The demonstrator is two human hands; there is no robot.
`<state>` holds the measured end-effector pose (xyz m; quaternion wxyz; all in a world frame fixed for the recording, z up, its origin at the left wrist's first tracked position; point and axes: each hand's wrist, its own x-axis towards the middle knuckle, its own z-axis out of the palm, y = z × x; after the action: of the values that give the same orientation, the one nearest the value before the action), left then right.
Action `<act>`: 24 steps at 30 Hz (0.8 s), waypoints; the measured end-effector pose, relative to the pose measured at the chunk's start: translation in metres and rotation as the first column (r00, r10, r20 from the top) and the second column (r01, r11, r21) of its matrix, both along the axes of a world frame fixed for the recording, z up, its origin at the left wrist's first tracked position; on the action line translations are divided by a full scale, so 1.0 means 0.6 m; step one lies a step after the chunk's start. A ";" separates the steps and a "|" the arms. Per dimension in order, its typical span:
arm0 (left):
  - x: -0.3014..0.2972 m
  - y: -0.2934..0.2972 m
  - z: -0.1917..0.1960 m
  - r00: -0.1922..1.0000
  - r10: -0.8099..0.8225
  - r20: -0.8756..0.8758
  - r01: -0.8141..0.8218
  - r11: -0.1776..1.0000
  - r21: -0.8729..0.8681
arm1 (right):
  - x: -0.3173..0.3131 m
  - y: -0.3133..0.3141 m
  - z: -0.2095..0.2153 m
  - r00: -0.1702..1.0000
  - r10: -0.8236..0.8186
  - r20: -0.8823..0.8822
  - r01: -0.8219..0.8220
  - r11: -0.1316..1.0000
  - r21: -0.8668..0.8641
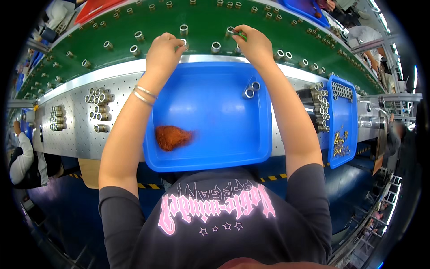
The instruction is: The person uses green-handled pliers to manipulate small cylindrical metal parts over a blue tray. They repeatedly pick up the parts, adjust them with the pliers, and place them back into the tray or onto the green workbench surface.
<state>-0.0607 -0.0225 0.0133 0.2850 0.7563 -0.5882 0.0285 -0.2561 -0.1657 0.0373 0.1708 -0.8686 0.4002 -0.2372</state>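
Observation:
My left hand [165, 53] reaches over the near side of a green conveyor belt [199, 13], its fingertips pinched on a short metal sleeve [184, 42]. In my right hand [256, 45] is a thin green-handled tool [242, 36], gripped between thumb and fingers. The tool's tip points at an upright metal sleeve [230, 30] on the belt; contact between them is too small to make out. Below both hands lies a large blue tray [210, 116]. It holds a copper-coloured fibrous wad [172, 137] at left and two metal sleeves [249, 93] at upper right.
Many more sleeves stand along the belt. Groups of sleeves [99, 107] sit on the perforated metal bench [74, 116], left and right of the tray. A smaller blue tray [342, 114] at right carries rows of sleeves and small brass-coloured parts [341, 144]. Other people work around the line.

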 end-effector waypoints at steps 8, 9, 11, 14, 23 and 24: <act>-0.007 -0.002 0.007 1.000 -0.004 -0.026 0.003 1.000 -0.021 | 0.041 -0.061 -0.047 0.959 -0.019 -0.283 -0.042 0.978 -0.205; -0.010 0.006 0.011 0.994 -0.051 -0.092 0.047 0.998 -0.044 | 0.037 -0.060 -0.048 0.979 0.020 -0.203 -0.057 0.982 -0.179; -0.015 0.032 0.019 0.973 -0.107 -0.205 0.095 0.993 -0.065 | 0.035 -0.024 -0.025 0.993 0.112 -0.035 -0.116 0.986 -0.123; -0.049 0.066 0.040 0.893 -0.151 -0.425 0.142 0.989 -0.053 | 0.016 0.043 0.013 0.941 0.196 0.277 -0.284 0.902 0.325; -0.130 0.158 0.063 0.275 -0.246 -0.930 0.134 0.967 -0.216 | -0.043 0.201 0.050 0.833 0.266 0.485 -0.470 0.801 0.369; -0.137 0.165 0.065 0.263 -0.244 -0.933 0.119 0.968 -0.220 | -0.047 0.211 0.053 0.840 0.312 0.443 -0.460 0.844 0.277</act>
<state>-0.1427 0.0766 0.0525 0.6197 0.5343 -0.3814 -0.4300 -0.2842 -0.0389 0.0694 0.4516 -0.8205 0.2098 -0.2808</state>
